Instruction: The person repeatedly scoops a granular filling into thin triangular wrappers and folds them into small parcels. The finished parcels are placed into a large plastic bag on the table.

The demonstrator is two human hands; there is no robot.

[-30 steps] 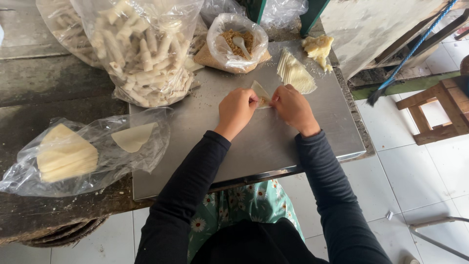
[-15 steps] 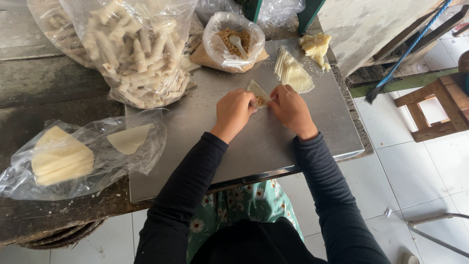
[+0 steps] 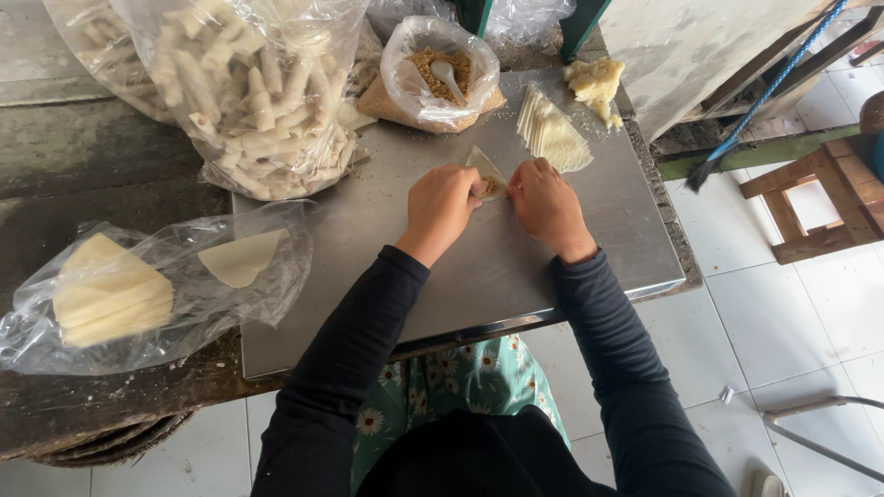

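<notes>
My left hand (image 3: pixel 440 207) and my right hand (image 3: pixel 546 202) meet over a pale triangular pastry wrapper (image 3: pixel 484 169) lying on a steel tray (image 3: pixel 387 239). Both hands pinch its lower edges, and a dab of brown filling shows between them. A stack of cut wrappers (image 3: pixel 552 136) lies just beyond my right hand. A clear bag of brown filling (image 3: pixel 440 69) with a white spoon in it stands further back.
A big clear bag of rolled pastry sticks (image 3: pixel 258 101) stands at the tray's far left. A bag of stacked wrapper sheets (image 3: pixel 120 290) lies on the dark table at left. A lump of dough (image 3: pixel 594 81) sits far right. A wooden stool (image 3: pixel 820 198) stands on the tiled floor.
Both hands stay on the wrapper and have worked its edges slightly; the view has shifted a little. Nothing else has moved.
</notes>
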